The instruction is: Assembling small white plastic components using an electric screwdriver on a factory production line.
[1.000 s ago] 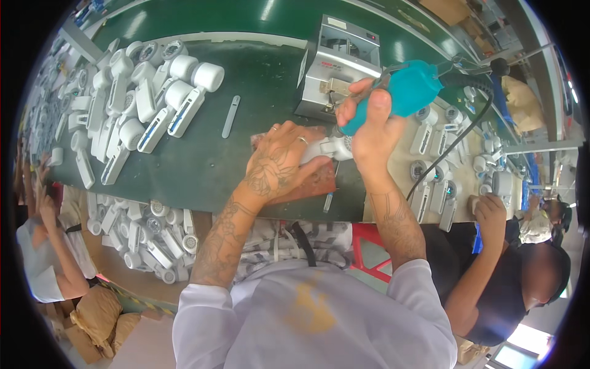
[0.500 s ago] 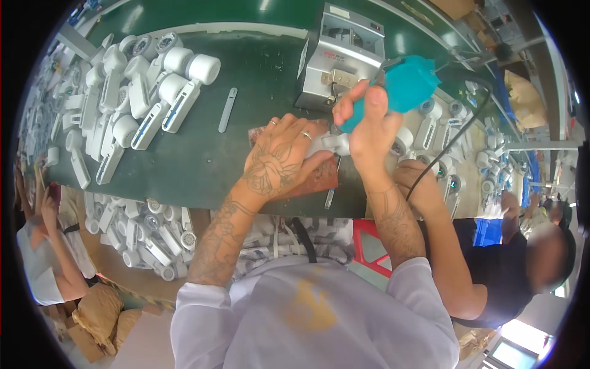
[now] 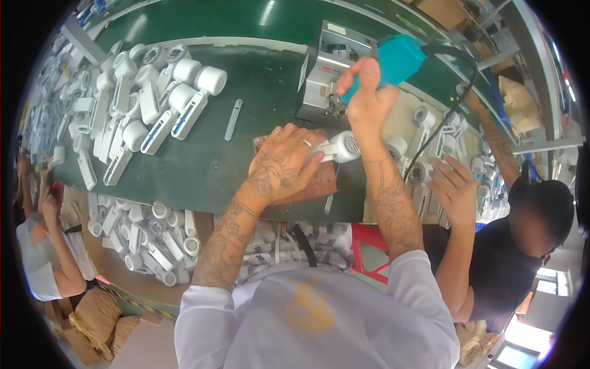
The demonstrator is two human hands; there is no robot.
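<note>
My left hand [image 3: 279, 161] is closed over the handle of a white handheld fan [image 3: 342, 147], pressing it onto a worn reddish pad [image 3: 319, 182] on the green table. The fan's round grilled head sticks out to the right of my fingers; most of its handle is hidden under them. My right hand [image 3: 370, 101] grips a teal electric screwdriver [image 3: 396, 60] with a black cord. Its tip end is by the front of a grey metal screw feeder [image 3: 335, 74]; the bit itself is hard to make out.
White fans [image 3: 144, 92] are heaped on the left of the table, and more fill a box [image 3: 153, 230] below its edge. A flat grey strip [image 3: 233, 120] lies left of the pad. At right, a co-worker's hand [image 3: 452, 187] is near other fans [image 3: 424, 138].
My right hand has raised the screwdriver away from the fan to the feeder's front, uncovering the fan's head. My left hand stays on the fan. The co-worker's hand has lifted and opened.
</note>
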